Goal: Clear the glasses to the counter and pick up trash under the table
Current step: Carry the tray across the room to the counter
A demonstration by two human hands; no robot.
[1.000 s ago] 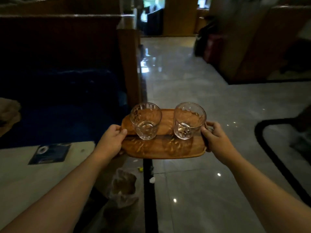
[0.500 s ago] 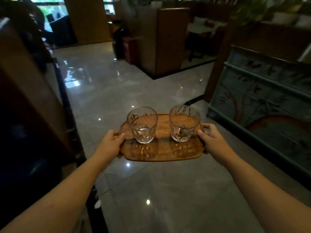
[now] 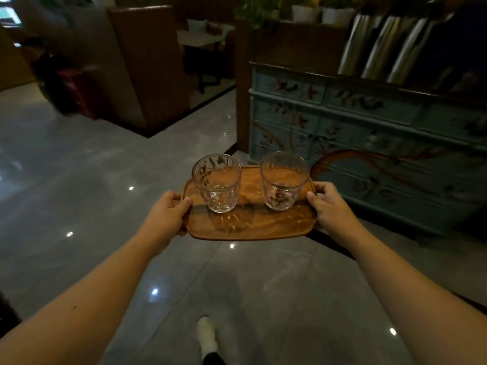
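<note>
View has swung right since half a second ago: painted cabinet (image 3: 369, 143) is now filling the right side, and the bright window has slid off to the top-left corner. Grip on the tray is unchanged.

Left hand (image 3: 164, 219) is clamping the left short edge of the wooden tray (image 3: 250, 225), thumb on top of the rim, fingers curled under. Right hand (image 3: 333, 210) is doing the same on the right short edge. Both are closed on the tray, holding it level in the air above the grey tiled floor (image 3: 79, 193).

Left glass (image 3: 216, 183) and right glass (image 3: 284, 180) are standing upright on the tray, side by side with a clear gap between them. Both are clear, short tumblers with faceted lower walls and dark printing on the side (text unreadable). Left one is showing a small pool at the bottom, possibly water; right one I cannot tell. Tray is rounded-corner, orange-brown wood with visible grain and a raised lip, picking up light patterns through the glasses.

Person's foot in a light shoe (image 3: 208, 335) is showing on the floor below the tray. Cabinet is pale blue with bird and branch motifs, sitting just beyond the tray's right end.
</note>
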